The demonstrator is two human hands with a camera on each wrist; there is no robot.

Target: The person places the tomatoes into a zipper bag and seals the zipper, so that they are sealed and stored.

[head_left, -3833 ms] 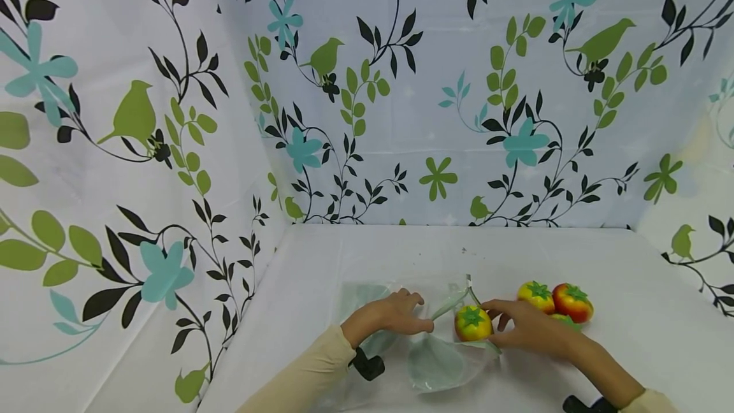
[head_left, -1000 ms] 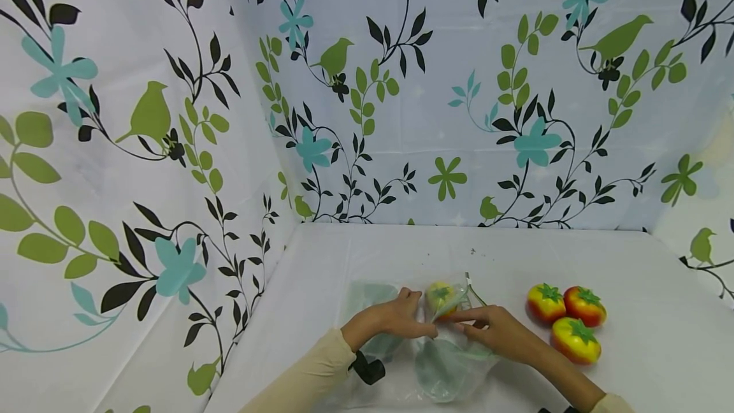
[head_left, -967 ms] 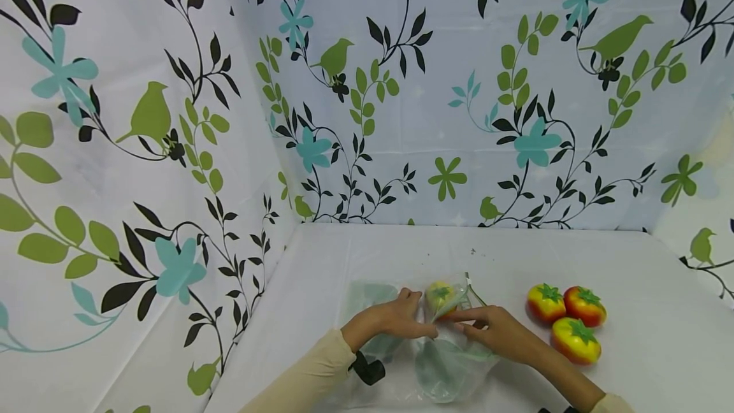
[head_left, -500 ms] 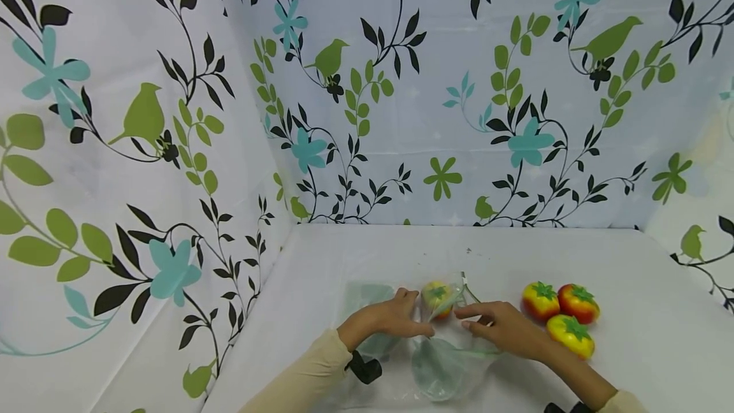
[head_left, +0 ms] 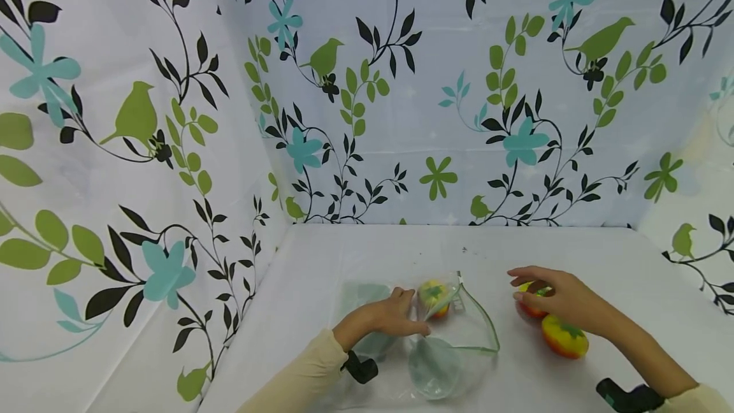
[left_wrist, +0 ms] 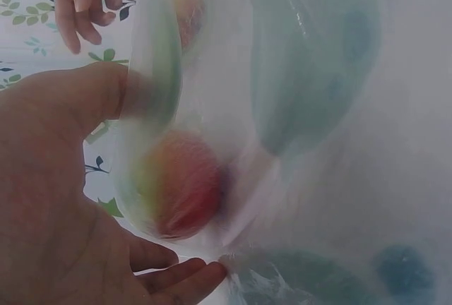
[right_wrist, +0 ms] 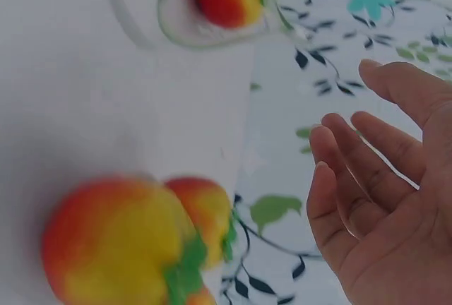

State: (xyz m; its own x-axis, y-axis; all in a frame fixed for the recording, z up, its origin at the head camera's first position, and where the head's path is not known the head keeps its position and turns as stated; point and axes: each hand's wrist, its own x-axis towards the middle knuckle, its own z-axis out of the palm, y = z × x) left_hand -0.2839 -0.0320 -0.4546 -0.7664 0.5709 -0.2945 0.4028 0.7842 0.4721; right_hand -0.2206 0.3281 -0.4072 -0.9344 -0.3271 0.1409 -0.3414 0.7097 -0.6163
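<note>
A clear plastic bag with green patches and a green rim lies on the white table. My left hand holds its edge, the thumb at the rim in the left wrist view and the fingers spread. Inside the bag, near its mouth, is a yellow-red toy fruit with a green leafy top. My right hand, fingers slightly bent and empty, hovers over similar fruits at the right. One yellow-red fruit shows below it; another is partly covered. A third cannot be made out in the head view.
The bag's loose green rim spreads rightward between the hands. Behind the table hangs a white cloth with leaf, flower and bird prints. A black device is on the right wrist, another on the left.
My right hand has moved right from the bag's mouth to above the loose fruits. Since the earliest frame, the fruit has gone into the bag. My left hand has kept its place at the rim.
</note>
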